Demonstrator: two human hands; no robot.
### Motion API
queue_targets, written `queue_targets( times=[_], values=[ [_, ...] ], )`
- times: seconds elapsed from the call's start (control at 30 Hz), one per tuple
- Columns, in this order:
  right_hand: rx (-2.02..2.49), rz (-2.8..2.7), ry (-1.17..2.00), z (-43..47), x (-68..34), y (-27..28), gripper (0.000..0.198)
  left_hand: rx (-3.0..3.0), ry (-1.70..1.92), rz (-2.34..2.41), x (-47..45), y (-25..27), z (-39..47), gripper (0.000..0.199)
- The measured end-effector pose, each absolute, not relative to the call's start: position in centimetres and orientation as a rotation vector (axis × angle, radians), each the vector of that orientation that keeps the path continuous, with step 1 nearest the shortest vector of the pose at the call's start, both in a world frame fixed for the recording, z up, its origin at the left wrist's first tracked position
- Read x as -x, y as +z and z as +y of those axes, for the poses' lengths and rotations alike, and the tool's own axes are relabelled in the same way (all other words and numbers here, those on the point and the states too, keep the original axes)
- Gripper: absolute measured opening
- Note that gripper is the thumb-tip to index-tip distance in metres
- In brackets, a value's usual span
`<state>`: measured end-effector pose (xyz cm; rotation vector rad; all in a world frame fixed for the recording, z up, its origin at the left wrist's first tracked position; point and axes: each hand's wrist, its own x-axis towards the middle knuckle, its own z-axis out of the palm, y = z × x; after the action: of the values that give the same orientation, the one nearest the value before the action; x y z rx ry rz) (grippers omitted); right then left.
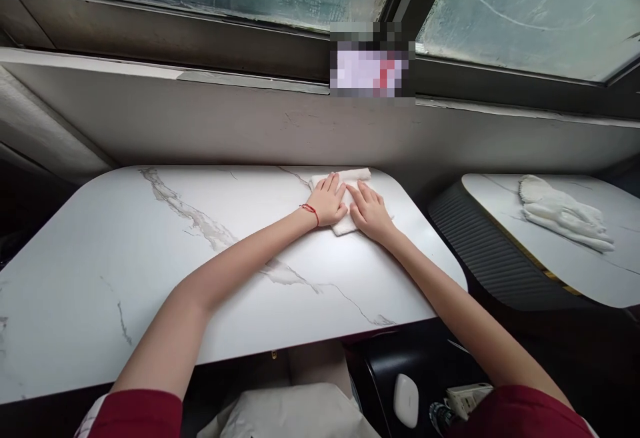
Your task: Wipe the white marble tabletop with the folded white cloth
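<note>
White cloth (345, 227) lies under the left hand (327, 202) and right hand (371, 214), fingers outstretched (resting, not gripping), likely to spread pressure across the marble-patterned worktop (150, 245).

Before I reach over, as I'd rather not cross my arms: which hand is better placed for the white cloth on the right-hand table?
Likely the right hand: it is nearer that white cloth, while the left hand lies farther left.
</note>
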<state>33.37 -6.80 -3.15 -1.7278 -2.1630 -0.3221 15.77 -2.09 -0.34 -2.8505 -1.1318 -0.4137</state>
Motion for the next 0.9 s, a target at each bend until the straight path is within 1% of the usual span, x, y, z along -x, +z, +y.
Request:
queue_targets(
  times=[0.2, 0.37, 0.47, 0.67, 0.8, 0.9],
  values=[
    [1.672, -2.231, -0.301, -16.4, -32.9, -2.7, 0.058, 2.893, -0.476, -0.987, -14.6, -0.8, -9.5, 0.066],
    [1.711, -2.220, -0.280, -23.2, -32.1, -2.5, 0.069, 2.930, -0.447, -0.959, -14.8, -0.6, -15.9, 0.071],
    [1.717, -2.220, -0.283, -25.9, -31.7, -2.5, 0.072, 2.929, -0.477, -0.950, -15.0, -0.7, -18.5, 0.075],
    [1.725, -2.222, -0.268, -26.5, -31.8, -2.6, 0.072, 2.908, -0.447, -0.960, -15.2, -0.8, -19.7, 0.076],
    [1.723, -2.240, -0.199, -24.5, -32.2, -2.7, 0.068, 2.913, -0.397, -0.988, -15.0, -0.2, -18.2, 0.074],
    [1.763, -2.204, -0.204, -22.5, -31.8, -2.6, 0.068, 2.956, -0.384, -0.989, -14.8, 0.3, -16.2, 0.072]
  ],
)
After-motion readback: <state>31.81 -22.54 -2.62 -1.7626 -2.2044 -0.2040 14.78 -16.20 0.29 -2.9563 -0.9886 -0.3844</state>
